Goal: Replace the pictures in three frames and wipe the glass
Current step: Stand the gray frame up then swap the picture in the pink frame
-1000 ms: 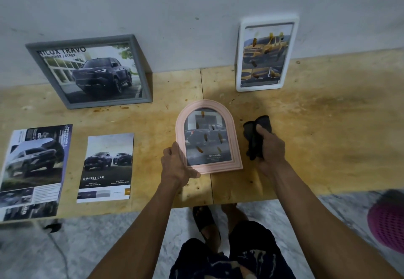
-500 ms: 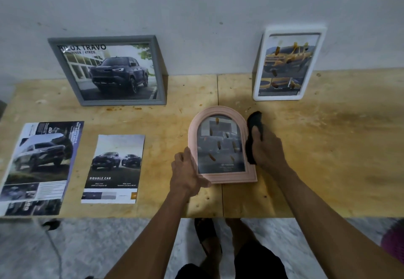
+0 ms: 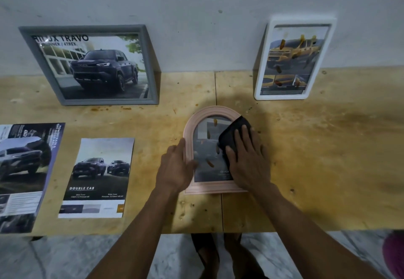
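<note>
Wide plywood table (image 3: 328,147) runs along the wall. At the back, a grey frame (image 3: 150,64) with a dark truck picture leans on the wall, and a white frame (image 3: 260,77) leans further right, its glass spotted orange. Two loose car pictures (image 3: 98,176) lie flat at the left. Centre stage, the pink arched frame (image 3: 190,132) lies flat near the front edge. Left hand (image 3: 175,167) rests flat-fingered against its left side; right hand (image 3: 247,160), fingers straight, presses a black cloth (image 3: 234,130) onto the smeared glass.
</note>
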The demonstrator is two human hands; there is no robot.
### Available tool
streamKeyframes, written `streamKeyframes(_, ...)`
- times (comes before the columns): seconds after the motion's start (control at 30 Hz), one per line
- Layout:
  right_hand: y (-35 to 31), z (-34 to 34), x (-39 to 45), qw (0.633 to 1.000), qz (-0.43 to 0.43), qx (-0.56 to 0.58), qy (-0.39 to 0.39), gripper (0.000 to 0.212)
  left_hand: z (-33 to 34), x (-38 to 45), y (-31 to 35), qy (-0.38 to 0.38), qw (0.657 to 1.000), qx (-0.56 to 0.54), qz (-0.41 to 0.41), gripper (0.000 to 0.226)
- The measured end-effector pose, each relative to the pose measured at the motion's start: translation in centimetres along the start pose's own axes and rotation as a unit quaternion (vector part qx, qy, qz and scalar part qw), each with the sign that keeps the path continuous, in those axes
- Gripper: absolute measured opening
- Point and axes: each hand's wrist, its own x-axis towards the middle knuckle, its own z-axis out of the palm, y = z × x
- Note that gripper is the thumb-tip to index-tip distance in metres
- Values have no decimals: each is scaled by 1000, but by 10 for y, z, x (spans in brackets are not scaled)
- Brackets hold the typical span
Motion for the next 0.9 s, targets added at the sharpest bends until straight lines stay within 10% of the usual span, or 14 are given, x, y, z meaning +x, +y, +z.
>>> streamKeyframes(0.07, 0, 4, 2, 1000, -9, -6, 5, 70, 5, 4, -3, 65, 998, 5, -1, 29)
streamKeyframes(0.33, -8, 10, 12, 997, -50, -45, 29, 60, 43, -13, 6, 211, 972, 92, -54, 42)
streamKeyframes(0.9, -51, 9, 46, 991, -113, 67, -33, 56, 52, -9, -3, 236, 963, 123, -51, 50)
